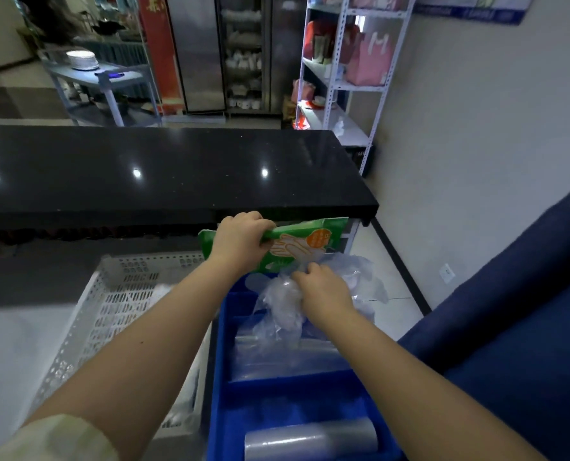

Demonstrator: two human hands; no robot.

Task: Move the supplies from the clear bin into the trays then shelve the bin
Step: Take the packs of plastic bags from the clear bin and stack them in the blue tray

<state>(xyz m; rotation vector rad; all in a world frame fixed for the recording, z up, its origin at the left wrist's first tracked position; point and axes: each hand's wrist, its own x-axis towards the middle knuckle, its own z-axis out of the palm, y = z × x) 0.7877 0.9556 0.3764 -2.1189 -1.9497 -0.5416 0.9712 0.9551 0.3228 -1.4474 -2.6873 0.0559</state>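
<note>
My left hand [240, 239] grips a green packet of disposable gloves [313, 241] by its top edge, holding it above the far end of the blue tray [218, 377]. My right hand [323, 287] pinches a bunch of loose clear plastic gloves [280, 301] that spills from the packet over the tray's far compartment. A flat clear plastic pack [287, 357] lies under the bunch. A roll of clear plastic bags [310, 439] lies in the tray's near compartment. A white perforated tray [117, 294] stands to the left of the blue one. The clear bin is not in view.
A black counter [163, 168] runs across just beyond the trays. A white metal shelf rack [350, 84] with pink bags stands at the back right against the wall. A dark blue surface [516, 311] fills the right side. A steel trolley [110, 81] stands far left.
</note>
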